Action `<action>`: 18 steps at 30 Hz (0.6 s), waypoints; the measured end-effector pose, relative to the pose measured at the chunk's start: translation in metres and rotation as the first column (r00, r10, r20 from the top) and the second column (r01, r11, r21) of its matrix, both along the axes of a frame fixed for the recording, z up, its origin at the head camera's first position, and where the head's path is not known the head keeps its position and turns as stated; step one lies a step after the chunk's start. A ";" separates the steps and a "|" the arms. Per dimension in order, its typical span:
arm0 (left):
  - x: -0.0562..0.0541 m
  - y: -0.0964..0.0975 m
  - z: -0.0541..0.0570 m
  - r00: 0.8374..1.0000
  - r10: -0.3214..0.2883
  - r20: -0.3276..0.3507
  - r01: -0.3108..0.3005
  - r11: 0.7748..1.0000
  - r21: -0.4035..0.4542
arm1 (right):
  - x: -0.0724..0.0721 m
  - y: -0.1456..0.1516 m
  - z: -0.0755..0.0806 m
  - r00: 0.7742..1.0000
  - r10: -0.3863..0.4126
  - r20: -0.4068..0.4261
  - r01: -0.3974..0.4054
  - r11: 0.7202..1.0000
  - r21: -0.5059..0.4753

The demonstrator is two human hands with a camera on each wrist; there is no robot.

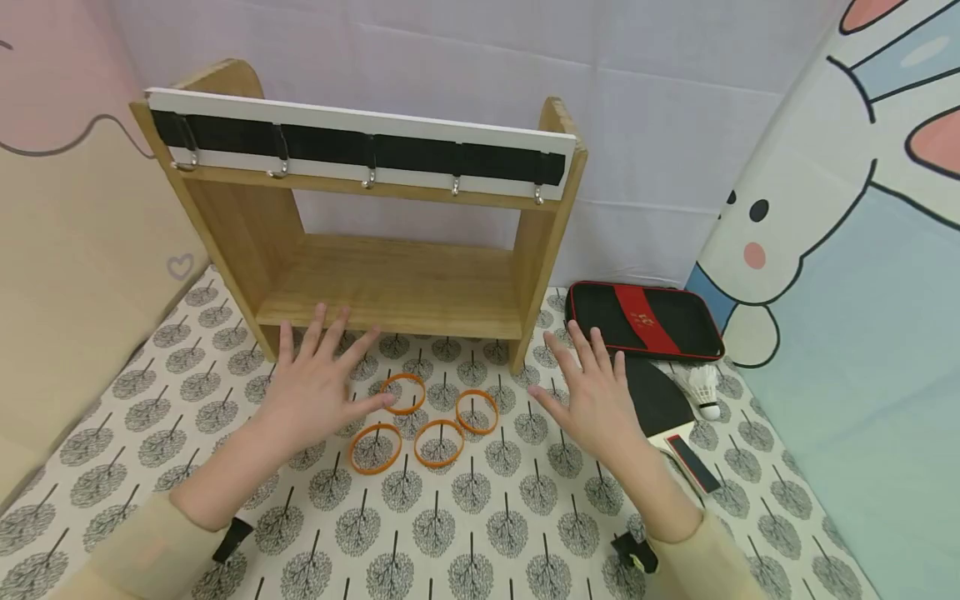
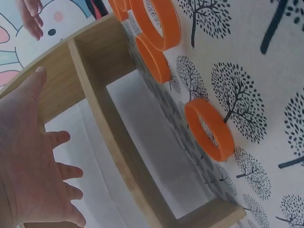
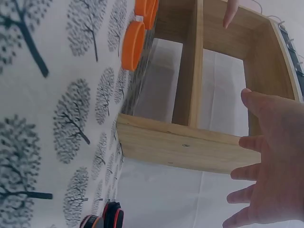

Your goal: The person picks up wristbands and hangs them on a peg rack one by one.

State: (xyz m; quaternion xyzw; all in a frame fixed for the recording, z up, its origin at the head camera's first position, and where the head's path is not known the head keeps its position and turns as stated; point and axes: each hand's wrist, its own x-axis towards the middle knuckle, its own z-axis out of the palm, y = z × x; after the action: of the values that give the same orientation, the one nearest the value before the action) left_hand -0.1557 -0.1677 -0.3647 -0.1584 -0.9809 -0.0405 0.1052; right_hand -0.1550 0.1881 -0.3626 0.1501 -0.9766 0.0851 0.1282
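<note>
Several orange rings [image 1: 376,449] lie on the tree-patterned cloth, grouped between my two hands in the head view. My left hand [image 1: 313,387] is spread, palm down, its thumb tip nearest the back-left ring [image 1: 403,393]; the left wrist view shows that hand holding nothing. My right hand [image 1: 592,398] is also spread with fingers apart, to the right of the rings and near the black paddle [image 1: 654,393]. Behind the rings stands a wooden rack [image 1: 405,279]. Along its top runs a white board with a black strip [image 1: 330,146] and several metal hooks [image 1: 368,179].
At the right lie a black case with a red band [image 1: 645,321], a white shuttlecock [image 1: 703,390] and the paddle's red-and-black handle [image 1: 692,462]. A pale curtain [image 1: 645,150] hangs behind the rack. Cartoon-printed cloths [image 1: 855,333] border both sides.
</note>
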 end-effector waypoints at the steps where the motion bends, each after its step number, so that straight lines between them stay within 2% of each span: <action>1: 0.000 -0.001 0.000 1.000 -0.002 0.000 0.002 1.000 0.002 | -0.002 0.000 0.001 1.000 0.002 -0.005 -0.002 1.000 -0.011; 4: 0.000 -0.004 0.000 1.000 -0.005 -0.015 0.005 1.000 -0.002 | -0.009 0.001 0.005 1.000 0.006 -0.021 -0.007 0.999 -0.043; 10: 0.001 -0.015 -0.006 0.997 -0.049 -0.057 0.049 0.999 -0.007 | -0.026 -0.001 0.013 0.999 0.005 -0.045 -0.009 0.996 -0.090; 14: 0.004 -0.022 -0.016 0.995 -0.089 -0.051 0.090 0.996 0.010 | -0.039 -0.005 0.012 1.000 0.027 0.001 -0.027 0.992 -0.127; 18: 0.007 -0.026 -0.028 0.993 -0.118 -0.006 0.118 0.992 0.037 | -0.053 -0.008 0.003 0.994 0.054 0.093 -0.033 0.977 -0.211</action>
State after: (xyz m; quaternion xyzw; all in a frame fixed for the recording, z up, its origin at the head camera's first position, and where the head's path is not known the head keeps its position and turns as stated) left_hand -0.1486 -0.1935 -0.3928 -0.2142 -0.9687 -0.0644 0.1076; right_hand -0.2085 0.1798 -0.3591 0.1527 -0.9638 0.1975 0.0932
